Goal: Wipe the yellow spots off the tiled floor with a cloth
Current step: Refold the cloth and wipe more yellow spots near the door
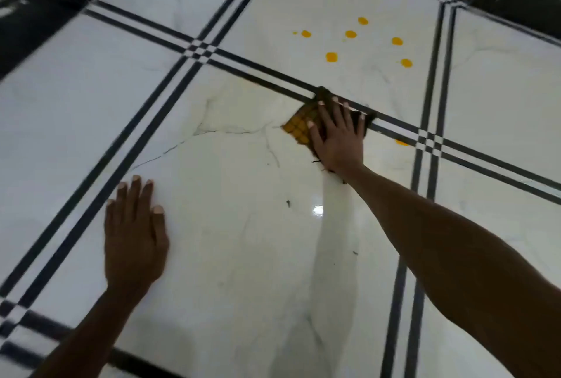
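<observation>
Shiny tiled floor [243, 241], yellow spots [350, 34] ahead. Your right hand [338, 137] presses flat on soft cloth [299, 128]; keep palm on middle. Left hand [135, 235] flat, holding nothing.

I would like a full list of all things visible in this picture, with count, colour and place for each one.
Glossy tiled floor: one, white marble look with black double border lines, fills the view.
Yellow spots: seven clear ones and at least one tiny speck; six in a cluster on the far tile, for example and; one on the near tile, right of the cloth.
Checked cloth: one, yellow-orange and dark, lying at the black border line, under the right hand.
Dark band: black, along the far left edge; blurred.
Left hand: flat on the white tile, fingers straight.
Right hand: pressing flat on the cloth.
</observation>
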{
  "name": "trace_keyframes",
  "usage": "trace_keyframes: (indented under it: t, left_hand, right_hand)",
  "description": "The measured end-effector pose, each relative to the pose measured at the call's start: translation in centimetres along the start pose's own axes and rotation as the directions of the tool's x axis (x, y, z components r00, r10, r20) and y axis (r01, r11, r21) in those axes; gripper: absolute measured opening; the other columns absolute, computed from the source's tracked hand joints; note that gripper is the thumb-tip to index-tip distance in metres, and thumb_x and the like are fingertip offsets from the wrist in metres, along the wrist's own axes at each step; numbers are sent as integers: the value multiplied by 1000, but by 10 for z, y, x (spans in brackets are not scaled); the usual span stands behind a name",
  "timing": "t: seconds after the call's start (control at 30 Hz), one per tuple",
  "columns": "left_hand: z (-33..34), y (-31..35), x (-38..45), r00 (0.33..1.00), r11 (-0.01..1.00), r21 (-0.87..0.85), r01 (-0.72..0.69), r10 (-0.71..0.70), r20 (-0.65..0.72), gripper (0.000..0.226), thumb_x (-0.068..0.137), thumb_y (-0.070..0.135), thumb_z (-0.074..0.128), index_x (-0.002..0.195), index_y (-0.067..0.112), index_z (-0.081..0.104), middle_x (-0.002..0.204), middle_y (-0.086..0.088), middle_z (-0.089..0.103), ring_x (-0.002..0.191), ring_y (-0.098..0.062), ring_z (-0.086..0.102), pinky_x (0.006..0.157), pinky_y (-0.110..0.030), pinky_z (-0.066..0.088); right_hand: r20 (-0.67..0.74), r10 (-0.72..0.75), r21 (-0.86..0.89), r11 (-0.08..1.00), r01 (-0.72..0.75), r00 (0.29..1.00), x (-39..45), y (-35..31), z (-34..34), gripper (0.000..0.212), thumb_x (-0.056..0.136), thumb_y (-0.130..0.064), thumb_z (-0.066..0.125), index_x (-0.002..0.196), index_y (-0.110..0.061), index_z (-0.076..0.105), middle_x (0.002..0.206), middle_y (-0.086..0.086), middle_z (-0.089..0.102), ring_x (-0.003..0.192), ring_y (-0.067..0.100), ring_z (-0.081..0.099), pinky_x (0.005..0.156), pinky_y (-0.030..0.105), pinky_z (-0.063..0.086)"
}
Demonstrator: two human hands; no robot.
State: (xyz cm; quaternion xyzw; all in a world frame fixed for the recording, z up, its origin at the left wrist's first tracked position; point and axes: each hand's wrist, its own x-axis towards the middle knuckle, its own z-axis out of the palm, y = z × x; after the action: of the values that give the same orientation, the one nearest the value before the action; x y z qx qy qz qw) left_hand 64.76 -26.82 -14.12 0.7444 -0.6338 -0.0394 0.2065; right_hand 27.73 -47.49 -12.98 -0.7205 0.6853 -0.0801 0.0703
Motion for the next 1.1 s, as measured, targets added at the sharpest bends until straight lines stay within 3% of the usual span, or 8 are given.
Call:
trace_keyframes:
  t: [0.2, 0.3, 0.37, 0.5, 0.6, 0.7, 0.83, 1.1]
  left_hand:
    - [15, -17, 0, 994, 991, 79, -112, 111, 17, 58, 108, 26, 29, 157, -3, 35, 167, -26, 28, 157, -45, 23, 126, -64, 21]
    - [9, -10, 4, 994, 991, 84, -102, 99, 37, 60, 107, 28, 27, 157, -4, 34, 167, -28, 28, 157, -46, 23, 126, -66, 19]
    - [3, -1, 4, 996, 997, 45, -61, 58, 71, 60, 104, 27, 27, 155, -4, 36, 164, -30, 30, 154, -49, 26, 125, -62, 17]
    - [9, -5, 2, 999, 997, 66, -40, 39, 23, 62, 106, 35, 26, 157, 1, 37, 167, -25, 31, 157, -45, 24, 127, -62, 17]
    - [6, 0, 2, 997, 999, 24, 31, -32, 69, 67, 105, 42, 24, 158, 2, 34, 168, -22, 28, 158, -43, 21, 127, -59, 12]
    - [1, 16, 6, 992, 998, -35, 45, -41, 123, 74, 105, 51, 20, 161, 4, 28, 172, -17, 20, 161, -37, 13, 130, -57, 5]
    - [12, 61, 30, 984, 991, -91, -101, 113, 138, 67, 107, 44, 25, 163, 6, 27, 173, -12, 21, 162, -28, 12, 132, -53, 7]
    - [49, 103, 44, 952, 978, -37, -207, 210, 222, 62, 109, 43, 27, 166, 18, 20, 176, -3, 12, 164, -23, 3, 133, -49, 2]
  right_hand:
    - [-101, 725, 77, 689, -721, 682, -72, 103, -30, 75, 102, -61, 20, 167, -25, 18, 176, 10, 14, 163, 33, 5, 126, 68, -6]
    - [-57, 287, 0, 958, -288, 956, -66, 83, -22, 71, 103, -60, 23, 166, -27, 22, 175, 8, 19, 163, 33, 11, 127, 66, -11]
    - [11, -122, -27, 992, 122, 992, -43, 91, -25, 65, 106, -57, 26, 165, -32, 25, 175, 2, 21, 163, 29, 14, 129, 65, 3]
    - [-16, 296, -4, 955, -296, 955, -12, 102, -30, 68, 104, -56, 23, 167, -29, 21, 175, 7, 19, 163, 33, 10, 128, 64, -5]
    - [12, -57, -7, 998, 57, 998, -24, 78, -20, 62, 108, -55, 23, 166, -34, 21, 176, 1, 18, 164, 28, 9, 130, 61, -1]
    - [-22, 53, 7, 999, -53, 998, -24, 65, -20, 66, 106, -60, 19, 166, -34, 21, 176, 0, 13, 164, 28, 6, 128, 55, -11]
    - [29, -160, 4, 987, 159, 987, -24, 40, -12, 68, 103, -62, 16, 165, -35, 26, 175, 0, 21, 163, 28, 16, 131, 57, 0]
    - [-10, -121, -10, 993, 121, 993, -24, 49, -7, 70, 104, -64, 23, 165, -29, 27, 175, 5, 21, 163, 32, 13, 129, 61, -1]
